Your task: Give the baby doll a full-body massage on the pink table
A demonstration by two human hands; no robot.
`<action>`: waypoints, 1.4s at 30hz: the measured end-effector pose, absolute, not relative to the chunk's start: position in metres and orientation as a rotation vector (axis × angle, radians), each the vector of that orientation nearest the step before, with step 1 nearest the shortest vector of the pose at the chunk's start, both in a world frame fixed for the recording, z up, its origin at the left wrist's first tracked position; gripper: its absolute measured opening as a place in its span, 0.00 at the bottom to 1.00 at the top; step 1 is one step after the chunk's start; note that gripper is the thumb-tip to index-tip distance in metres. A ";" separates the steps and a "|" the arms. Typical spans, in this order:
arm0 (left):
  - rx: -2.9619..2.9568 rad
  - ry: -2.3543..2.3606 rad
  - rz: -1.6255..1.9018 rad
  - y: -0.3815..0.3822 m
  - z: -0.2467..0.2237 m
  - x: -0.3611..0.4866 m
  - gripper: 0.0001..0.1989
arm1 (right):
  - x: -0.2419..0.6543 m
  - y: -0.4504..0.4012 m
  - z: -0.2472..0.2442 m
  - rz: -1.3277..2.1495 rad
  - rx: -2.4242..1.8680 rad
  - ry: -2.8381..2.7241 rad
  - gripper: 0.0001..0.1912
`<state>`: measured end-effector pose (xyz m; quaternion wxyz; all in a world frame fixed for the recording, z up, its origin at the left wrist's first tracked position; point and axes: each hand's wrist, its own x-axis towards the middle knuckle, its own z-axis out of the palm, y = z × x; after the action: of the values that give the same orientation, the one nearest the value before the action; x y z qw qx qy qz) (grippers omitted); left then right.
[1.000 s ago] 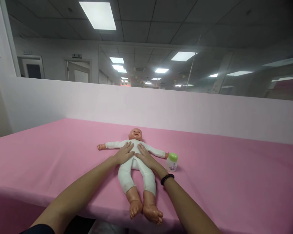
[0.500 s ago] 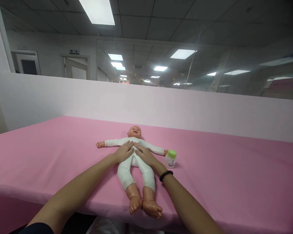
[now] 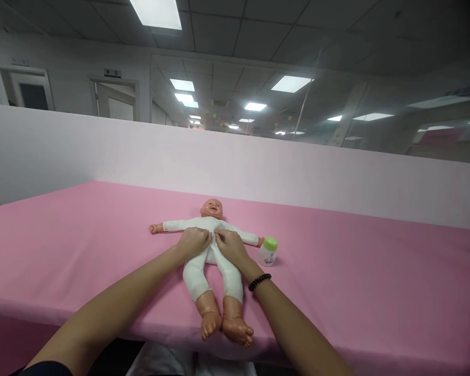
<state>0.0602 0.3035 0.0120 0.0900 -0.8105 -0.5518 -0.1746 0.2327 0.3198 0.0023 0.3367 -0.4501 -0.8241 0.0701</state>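
A baby doll (image 3: 215, 256) in a white cloth suit lies on its back, arms spread wide, head at the far end and bare feet toward me. On the left of its belly rests my left hand (image 3: 195, 243), its fingers curled in and pinched at the cloth near the middle. Opposite it, my right hand (image 3: 232, 246) is likewise closed, thumb and fingertips together on the suit. The fingertips of both hands are partly hidden. A small bottle (image 3: 268, 252) with a green cap stands upright beside the doll's hand on the right.
A pink cloth (image 3: 356, 271) covers the table, its front edge just below the doll's feet. Behind the table runs a low white wall (image 3: 235, 162) with glass above it. A black coiled band (image 3: 259, 282) circles my right wrist.
Both hands had flat, outstretched fingers on the doll's torso; now the fingers are curled and closed there. The view has shifted slightly. Doll and bottle keep their places on the table.
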 end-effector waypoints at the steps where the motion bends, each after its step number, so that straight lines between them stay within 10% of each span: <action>1: -2.475 -1.588 -0.576 0.305 0.010 0.059 0.24 | 0.234 0.324 -0.001 0.276 -1.086 -2.162 0.19; 8: -2.708 -1.634 -0.742 0.324 -0.003 0.049 0.26 | 0.237 0.339 -0.008 0.575 -1.231 -2.198 0.34; 16: -2.388 -1.740 -0.580 0.304 0.011 0.061 0.23 | 0.231 0.320 0.001 0.158 -1.253 -2.092 0.15; 27: -2.651 -1.805 -0.722 0.322 -0.004 0.051 0.31 | 0.236 0.336 -0.005 0.583 -1.302 -2.211 0.37; 37: -2.525 -1.580 -0.781 0.306 0.007 0.058 0.20 | 0.233 0.319 0.004 0.126 -1.252 -2.141 0.16; 42: -2.808 -1.395 -1.052 0.320 -0.004 0.053 0.24 | 0.239 0.337 -0.007 0.453 -1.031 -2.198 0.26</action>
<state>0.0529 0.3198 -0.0045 -0.0826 -0.8461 -0.4205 -0.3170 0.2386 0.3370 -0.0071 0.3296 -0.3942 -0.8402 0.1732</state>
